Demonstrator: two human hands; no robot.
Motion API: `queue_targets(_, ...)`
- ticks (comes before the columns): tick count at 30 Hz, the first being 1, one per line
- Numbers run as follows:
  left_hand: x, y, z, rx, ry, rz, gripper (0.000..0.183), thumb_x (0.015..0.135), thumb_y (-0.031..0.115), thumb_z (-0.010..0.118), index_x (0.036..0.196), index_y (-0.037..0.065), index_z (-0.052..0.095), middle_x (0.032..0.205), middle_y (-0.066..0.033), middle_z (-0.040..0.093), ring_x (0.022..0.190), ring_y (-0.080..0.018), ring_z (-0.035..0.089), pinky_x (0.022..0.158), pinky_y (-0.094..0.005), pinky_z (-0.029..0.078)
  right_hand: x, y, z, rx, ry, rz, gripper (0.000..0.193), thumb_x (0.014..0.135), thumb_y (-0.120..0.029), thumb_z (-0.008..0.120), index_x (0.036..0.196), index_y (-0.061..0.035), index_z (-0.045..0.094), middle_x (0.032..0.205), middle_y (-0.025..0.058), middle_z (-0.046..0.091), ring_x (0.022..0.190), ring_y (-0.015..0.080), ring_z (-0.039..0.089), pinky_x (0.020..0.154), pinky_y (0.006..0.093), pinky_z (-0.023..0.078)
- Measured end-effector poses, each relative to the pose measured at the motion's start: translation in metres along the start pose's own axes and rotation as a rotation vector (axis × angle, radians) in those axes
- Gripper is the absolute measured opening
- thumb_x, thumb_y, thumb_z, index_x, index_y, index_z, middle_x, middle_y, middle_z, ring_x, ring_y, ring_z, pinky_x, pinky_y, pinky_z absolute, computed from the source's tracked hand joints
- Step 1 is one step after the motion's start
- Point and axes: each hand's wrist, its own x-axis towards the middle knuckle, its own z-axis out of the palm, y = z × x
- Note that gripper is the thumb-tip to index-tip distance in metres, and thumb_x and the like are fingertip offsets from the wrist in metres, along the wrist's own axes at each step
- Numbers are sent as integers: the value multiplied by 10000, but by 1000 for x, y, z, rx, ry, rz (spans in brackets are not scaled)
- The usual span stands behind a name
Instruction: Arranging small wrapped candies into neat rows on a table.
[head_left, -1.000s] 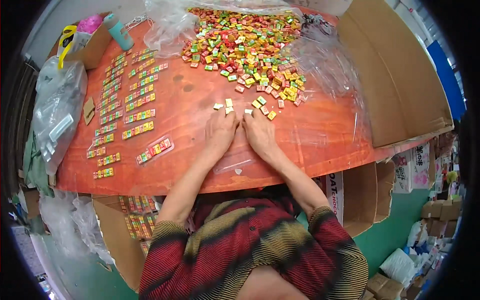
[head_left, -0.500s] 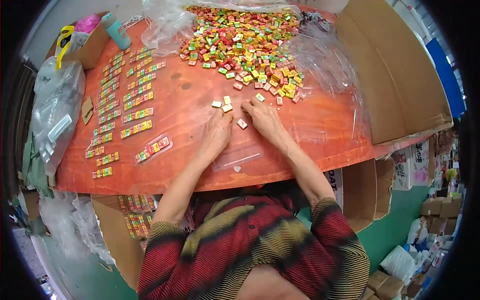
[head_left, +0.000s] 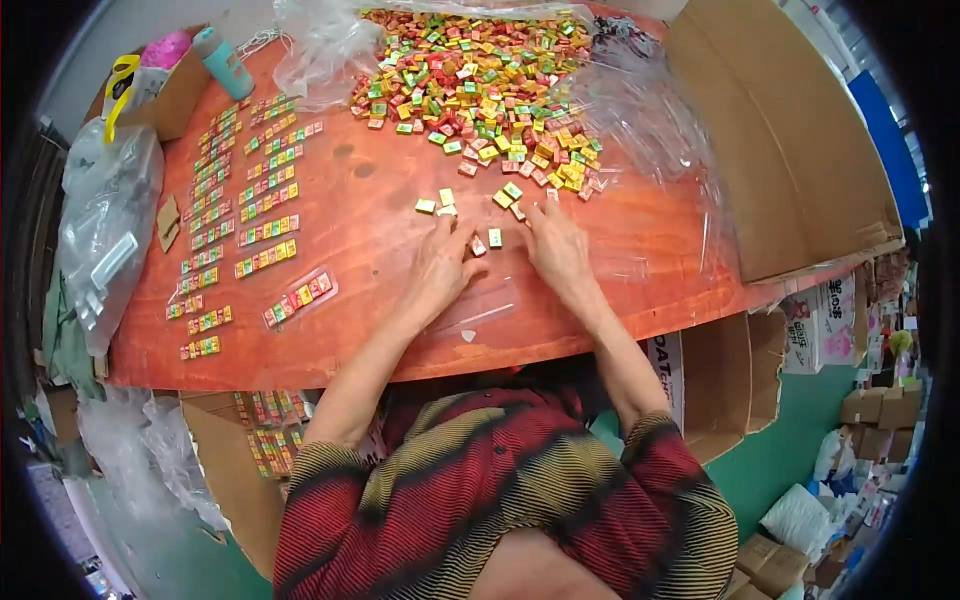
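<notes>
My left hand (head_left: 438, 268) is low over the tabletop, its thumb and forefinger closed about a small red-and-white box (head_left: 478, 245). Past its fingertips are a few small yellow boxes (head_left: 425, 206). A pale green-and-white box (head_left: 495, 238) stands between my hands. My right hand (head_left: 558, 252) has its fingers stretched over the table, touching or very near a small red box (head_left: 517, 211); the fingertips partly hide what is under them. Just beyond are two yellow-green boxes (head_left: 507, 195). A clear plastic tray (head_left: 485, 312) lies near the table's front edge.
A large heap of small coloured boxes (head_left: 480, 85) covers the far middle. Rows of boxes (head_left: 268, 258) line the left, near a filled clear tray (head_left: 298, 300). Clear plastic film (head_left: 650, 120) and a big cardboard box (head_left: 790, 150) stand right. A turquoise bottle (head_left: 225, 65) is far left.
My left hand has come to the red-and-white box, thumb now beside it. My right hand has shifted right, and a pale green-and-white box now stands between the hands. The view has shifted slightly.
</notes>
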Motion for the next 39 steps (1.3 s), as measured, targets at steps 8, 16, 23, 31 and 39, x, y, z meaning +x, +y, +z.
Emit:
queue_targets(8, 16, 4, 22, 116, 44, 90, 365, 633, 132, 723, 979, 124, 606, 889, -140, 483, 821, -328, 544, 669, -425, 454, 10, 14, 29, -35, 35, -4, 231, 784, -174, 600, 948, -26, 533, 840, 148, 522, 747, 336, 563, 586, 426, 459)
queue_targets(16, 15, -2, 13, 129, 28, 12, 287, 672, 134, 698, 939, 76, 612, 865, -116, 481, 804, -308, 539, 667, -417, 447, 26, -3, 15, 51, -113, -49, 198, 797, -193, 580, 910, -36, 540, 865, 161, 534, 779, 342, 570, 591, 433, 467)
queue_targets(23, 12, -3, 16, 101, 57, 48, 267, 675, 125, 692, 920, 68, 602, 863, -128, 485, 795, -317, 535, 661, -425, 446, 160, -13, 46, 18, 130, -230, 507, 682, -196, 679, 1141, -105, 483, 1150, 170, 450, 1000, 379, 478, 759, 482, 445)
queue_targets(31, 3, 2, 22, 116, 86, 24, 280, 648, 111, 710, 902, 64, 601, 803, -129, 476, 743, -305, 525, 613, -402, 431, 196, -29, 87, -253, -74, -167, 596, 702, -305, 671, 1238, -184, 442, 1286, 172, 364, 1196, 397, 333, 874, 579, 368)
queue_targets(39, 7, 1, 17, 85, 146, 16, 271, 635, 89, 704, 877, 30, 597, 831, -135, 482, 783, -310, 518, 668, -403, 432, 130, -9, 56, 163, -75, -549, 195, 713, -174, 599, 900, -119, 616, 945, 108, 548, 896, 280, 517, 713, 407, 421)
